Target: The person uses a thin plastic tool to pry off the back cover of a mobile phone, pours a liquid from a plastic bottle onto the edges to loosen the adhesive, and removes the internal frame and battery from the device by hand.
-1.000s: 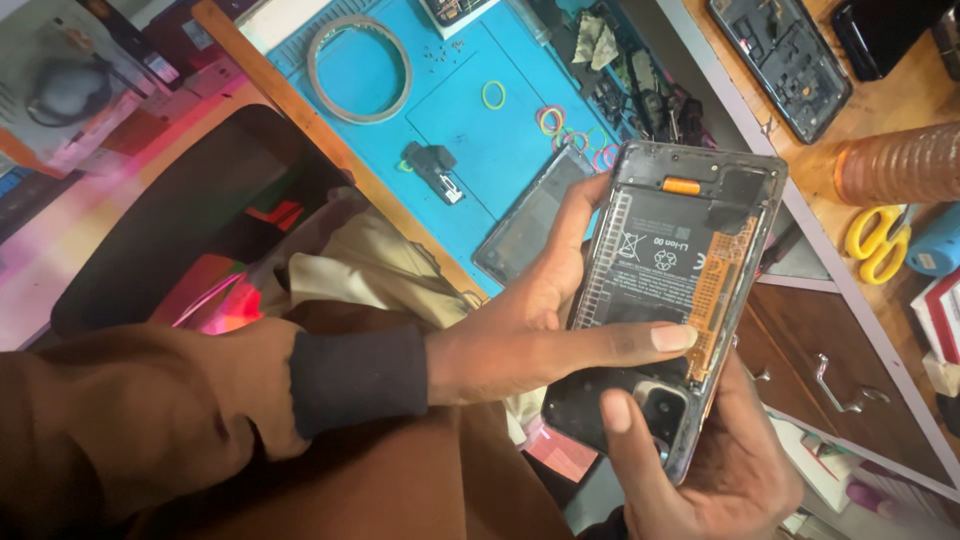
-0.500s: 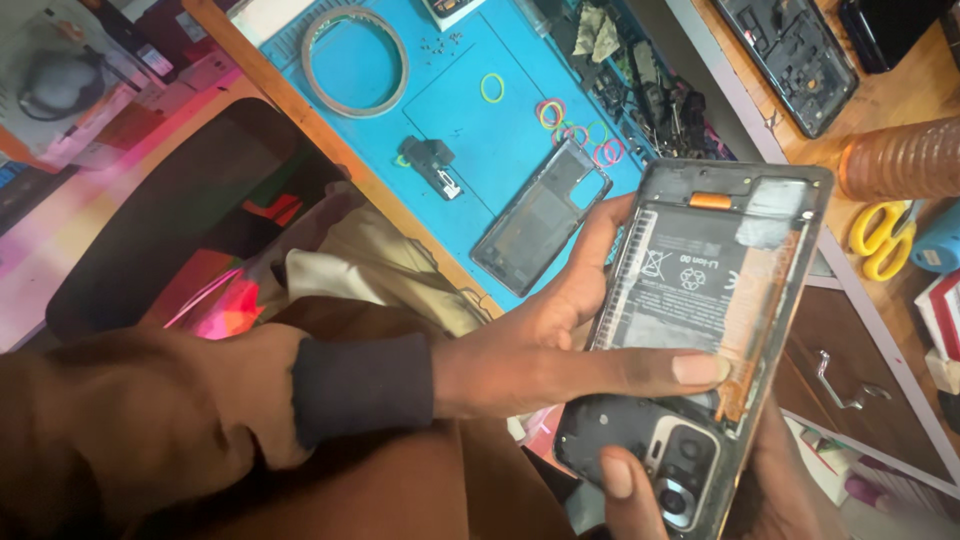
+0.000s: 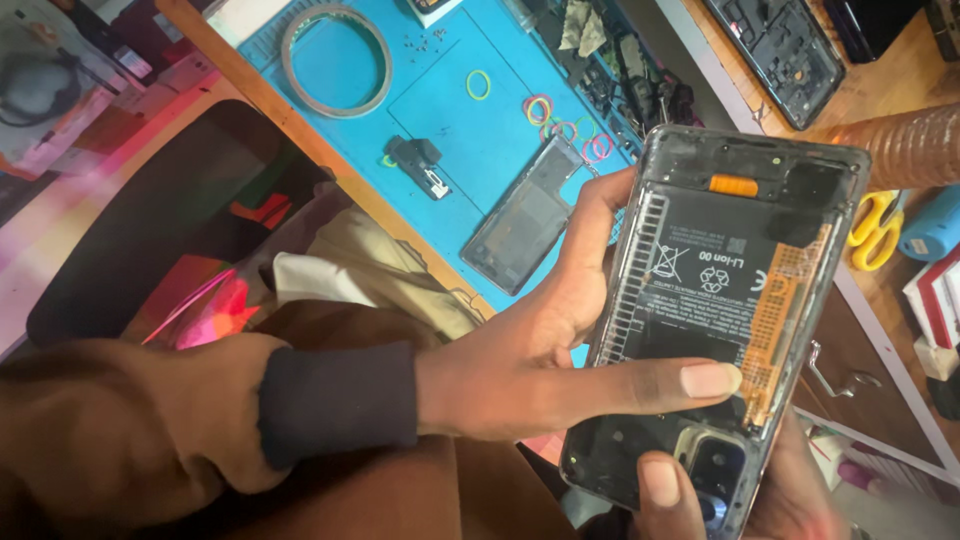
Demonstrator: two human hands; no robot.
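Both hands grip one opened black smartphone with exposed battery and orange flex strip (image 3: 715,320), held above the lap. Left hand (image 3: 540,360) clasps its left edge, forefinger laid across the battery toward 3 o'clock. Right hand (image 3: 720,500) cups the lower end, thumb by the camera block. Phone's long axis runs 1 to 7 o'clock. Blue worktop mat (image 3: 450,110) lies at 11 o'clock.

head camera looks steeply down, close to the blue mat (image 3: 480,130).
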